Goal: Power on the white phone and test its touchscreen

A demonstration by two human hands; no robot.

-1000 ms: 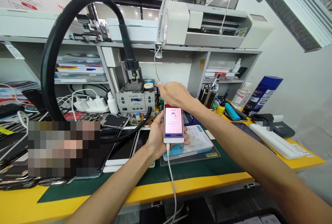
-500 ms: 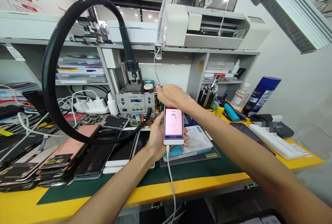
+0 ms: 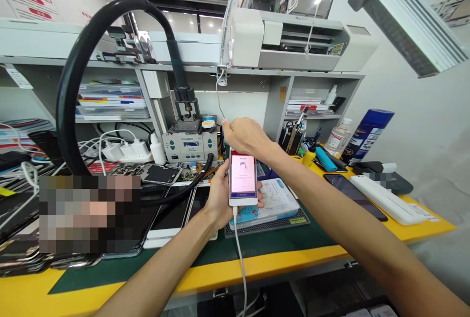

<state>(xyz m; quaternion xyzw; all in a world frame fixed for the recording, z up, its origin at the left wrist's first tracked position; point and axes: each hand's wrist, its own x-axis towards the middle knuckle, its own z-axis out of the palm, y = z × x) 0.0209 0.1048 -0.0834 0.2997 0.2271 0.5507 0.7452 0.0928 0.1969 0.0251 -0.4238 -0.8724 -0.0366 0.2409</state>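
A white smartphone (image 3: 243, 180) rests upright in my left hand (image 3: 219, 197), its fingers wrapped round the sides and back. Its lit screen shows a pale pink page with a small drawing; the text is too small to read. A white charging cable (image 3: 240, 253) is plugged into the bottom edge and hangs over the bench front. Above and behind the phone's top edge, my right hand (image 3: 245, 135) is closed with its fingertips on the lower end of a thin white cable (image 3: 219, 99) hanging from the shelf. What lies under those fingers is partly hidden.
A thick black hose (image 3: 71, 72) arches at left from a grey soldering-type station (image 3: 191, 146). Stacked phone parts crowd the left. Beneath the phone lies a plastic case (image 3: 273, 199) on a dark mat. Bottles, a blue can (image 3: 370, 133) and a white bar (image 3: 389, 199) stand right.
My right hand has shifted very slightly at the cable's end. The phone stays in my left hand with the same page showing. The whole view has moved a little.
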